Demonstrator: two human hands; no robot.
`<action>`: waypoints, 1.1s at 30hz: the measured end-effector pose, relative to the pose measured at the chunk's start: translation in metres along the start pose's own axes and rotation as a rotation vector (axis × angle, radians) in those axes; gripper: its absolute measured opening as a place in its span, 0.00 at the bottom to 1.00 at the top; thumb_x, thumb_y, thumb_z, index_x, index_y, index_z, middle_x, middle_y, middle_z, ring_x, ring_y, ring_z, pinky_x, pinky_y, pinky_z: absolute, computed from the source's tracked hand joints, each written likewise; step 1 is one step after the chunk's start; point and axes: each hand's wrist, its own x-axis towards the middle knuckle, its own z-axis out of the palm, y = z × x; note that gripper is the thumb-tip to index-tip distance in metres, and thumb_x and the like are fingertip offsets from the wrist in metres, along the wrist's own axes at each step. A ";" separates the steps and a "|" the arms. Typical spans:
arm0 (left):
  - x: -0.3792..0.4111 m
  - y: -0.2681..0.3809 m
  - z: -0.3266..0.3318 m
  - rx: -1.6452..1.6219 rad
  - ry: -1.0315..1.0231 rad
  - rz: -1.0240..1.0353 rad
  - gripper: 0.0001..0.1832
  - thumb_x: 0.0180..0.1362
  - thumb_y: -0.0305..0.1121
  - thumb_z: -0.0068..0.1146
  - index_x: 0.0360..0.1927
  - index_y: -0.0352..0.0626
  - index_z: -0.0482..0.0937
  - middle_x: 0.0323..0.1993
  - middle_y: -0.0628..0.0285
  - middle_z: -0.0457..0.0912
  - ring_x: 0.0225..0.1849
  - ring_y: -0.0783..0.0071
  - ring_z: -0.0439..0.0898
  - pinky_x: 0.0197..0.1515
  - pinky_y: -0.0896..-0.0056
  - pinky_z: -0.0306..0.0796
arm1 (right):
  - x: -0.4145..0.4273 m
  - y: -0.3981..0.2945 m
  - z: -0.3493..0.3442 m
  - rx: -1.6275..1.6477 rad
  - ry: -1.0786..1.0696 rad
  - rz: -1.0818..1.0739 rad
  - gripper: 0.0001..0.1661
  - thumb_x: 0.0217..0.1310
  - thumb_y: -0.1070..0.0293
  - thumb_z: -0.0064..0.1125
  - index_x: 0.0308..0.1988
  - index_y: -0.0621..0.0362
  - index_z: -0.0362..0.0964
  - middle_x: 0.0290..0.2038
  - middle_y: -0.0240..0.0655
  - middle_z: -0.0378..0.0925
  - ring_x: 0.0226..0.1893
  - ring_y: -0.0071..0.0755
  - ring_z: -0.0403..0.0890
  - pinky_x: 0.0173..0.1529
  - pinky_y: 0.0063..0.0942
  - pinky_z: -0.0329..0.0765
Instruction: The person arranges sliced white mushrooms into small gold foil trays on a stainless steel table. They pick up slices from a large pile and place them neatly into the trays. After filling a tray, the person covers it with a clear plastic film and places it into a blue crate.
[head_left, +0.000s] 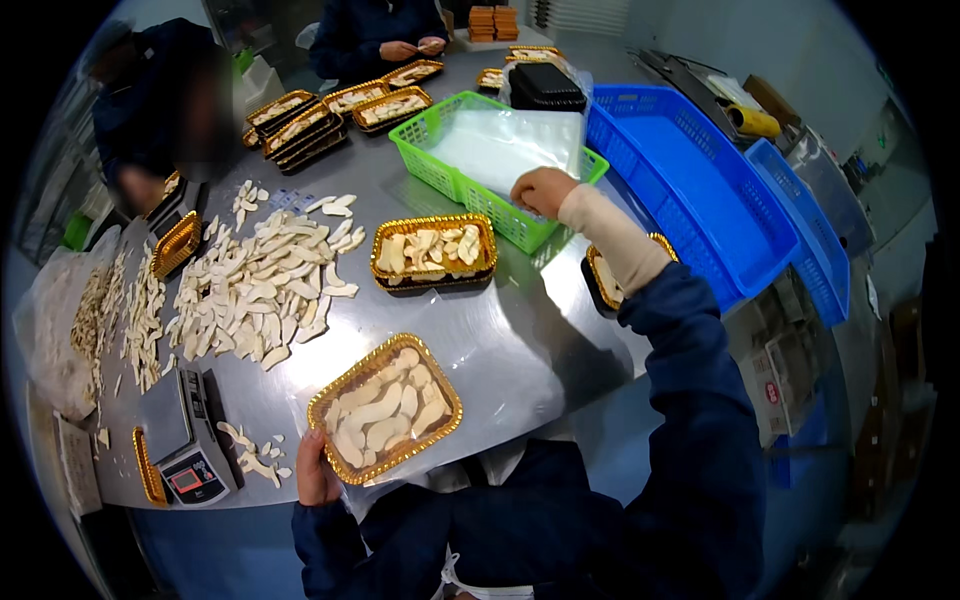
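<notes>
My left hand (315, 466) grips the lower left edge of a gold-rimmed tray (386, 412) above the table's near edge. Pale sliced pieces, possibly dried mushroom, lie in that tray, and clear plastic film wraps it. My right hand (546, 192) reaches over the near side of a green plastic basket (495, 214) with its fingers curled down. Inside the basket lies a stack of clear plastic bags (495, 146); whether my fingers pinch one is hidden. Between my hands, farther off, stands another filled gold-rimmed tray (433, 251).
A heap of slices (251, 289) covers the table's left, beside a digital scale (187, 442). Blue crates (697, 187) stand right of the basket. My right forearm passes over a gold-rimmed tray (602, 277). Two people (379, 37) work across the table near stacked trays (300, 131).
</notes>
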 end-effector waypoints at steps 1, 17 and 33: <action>0.002 0.000 0.003 0.030 -0.018 0.025 0.26 0.73 0.41 0.44 0.66 0.32 0.67 0.63 0.49 0.76 0.61 0.58 0.78 0.65 0.58 0.72 | 0.015 0.018 0.009 -0.049 -0.043 -0.029 0.18 0.56 0.71 0.56 0.47 0.51 0.85 0.42 0.44 0.86 0.43 0.47 0.85 0.51 0.37 0.79; -0.013 0.011 0.024 -0.061 0.000 -0.024 0.22 0.72 0.35 0.45 0.64 0.32 0.68 0.58 0.53 0.79 0.57 0.65 0.80 0.62 0.65 0.74 | 0.042 0.008 0.030 -0.399 -0.260 0.060 0.26 0.65 0.59 0.56 0.63 0.40 0.72 0.59 0.44 0.76 0.60 0.52 0.76 0.63 0.42 0.73; -0.017 0.014 0.022 0.009 0.067 0.019 0.22 0.72 0.35 0.45 0.63 0.31 0.70 0.57 0.53 0.80 0.57 0.66 0.81 0.61 0.66 0.74 | 0.040 0.021 0.036 -0.289 -0.054 0.036 0.16 0.61 0.63 0.57 0.48 0.50 0.81 0.49 0.44 0.83 0.50 0.51 0.82 0.56 0.40 0.77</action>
